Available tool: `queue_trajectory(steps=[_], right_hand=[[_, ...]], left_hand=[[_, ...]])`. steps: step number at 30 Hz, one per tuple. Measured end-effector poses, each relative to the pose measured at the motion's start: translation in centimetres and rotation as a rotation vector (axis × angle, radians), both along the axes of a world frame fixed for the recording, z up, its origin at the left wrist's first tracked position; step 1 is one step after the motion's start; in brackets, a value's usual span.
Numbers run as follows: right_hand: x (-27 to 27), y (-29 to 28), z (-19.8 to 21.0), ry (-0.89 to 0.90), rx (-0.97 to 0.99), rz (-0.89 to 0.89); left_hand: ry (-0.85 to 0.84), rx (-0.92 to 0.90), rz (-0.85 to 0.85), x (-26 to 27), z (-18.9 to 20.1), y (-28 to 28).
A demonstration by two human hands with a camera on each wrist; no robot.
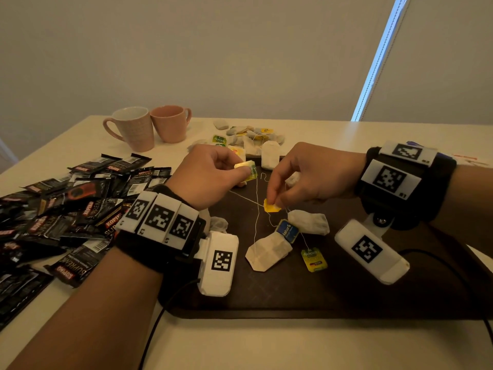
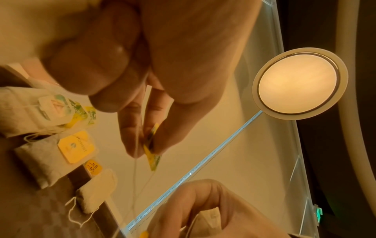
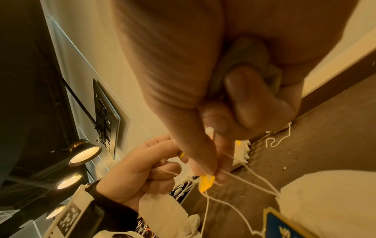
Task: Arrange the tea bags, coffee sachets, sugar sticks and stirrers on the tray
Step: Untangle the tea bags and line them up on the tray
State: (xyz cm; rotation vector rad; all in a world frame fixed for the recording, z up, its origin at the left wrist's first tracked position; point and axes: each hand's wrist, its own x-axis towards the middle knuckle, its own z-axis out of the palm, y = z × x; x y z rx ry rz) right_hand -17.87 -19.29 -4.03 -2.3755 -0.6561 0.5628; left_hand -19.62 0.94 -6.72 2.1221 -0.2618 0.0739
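Observation:
Over the dark brown tray (image 1: 333,292), my left hand (image 1: 246,172) pinches a green-and-yellow tea bag tag (image 1: 248,170) between thumb and forefinger; the left wrist view shows the same tag (image 2: 153,153). My right hand (image 1: 272,202) pinches a yellow tag (image 1: 272,208), seen in the right wrist view as the yellow tag (image 3: 205,183), with a crumpled tea bag (image 3: 244,64) tucked in its palm. White strings (image 1: 256,209) cross between the two tags. Two tea bags (image 1: 268,253) (image 1: 309,222) lie on the tray with a blue tag (image 1: 287,231) and a yellow-green tag (image 1: 314,260).
A heap of black coffee sachets (image 1: 66,209) covers the table's left side. Two pink mugs (image 1: 133,130) (image 1: 170,124) stand at the back left. More tea bags (image 1: 250,134) are piled beyond the tray's far edge. Cables (image 1: 154,329) trail off the front.

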Motion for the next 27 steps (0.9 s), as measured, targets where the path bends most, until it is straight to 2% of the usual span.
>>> queue_trajectory(steps=[6,9,15,21,27], right_hand=[[-0.20,-0.21,-0.04,-0.012,-0.046,0.035],[-0.20,-0.18,-0.12,-0.083,-0.049,0.032],[-0.12,-0.30,-0.26,-0.217,0.063,0.071],[0.13,-0.35,-0.15,-0.252,0.093,0.106],[0.41,-0.30,0.22,-0.282,0.108,0.050]], left_hand=[[0.004,0.004,0.000,0.03,-0.09,-0.04],[0.006,-0.004,-0.005,0.09,-0.12,0.02],[0.007,-0.015,-0.001,0.02,-0.14,-0.09],[0.009,-0.016,0.002,-0.04,-0.07,-0.14],[-0.003,-0.021,0.000,0.05,-0.16,-0.11]])
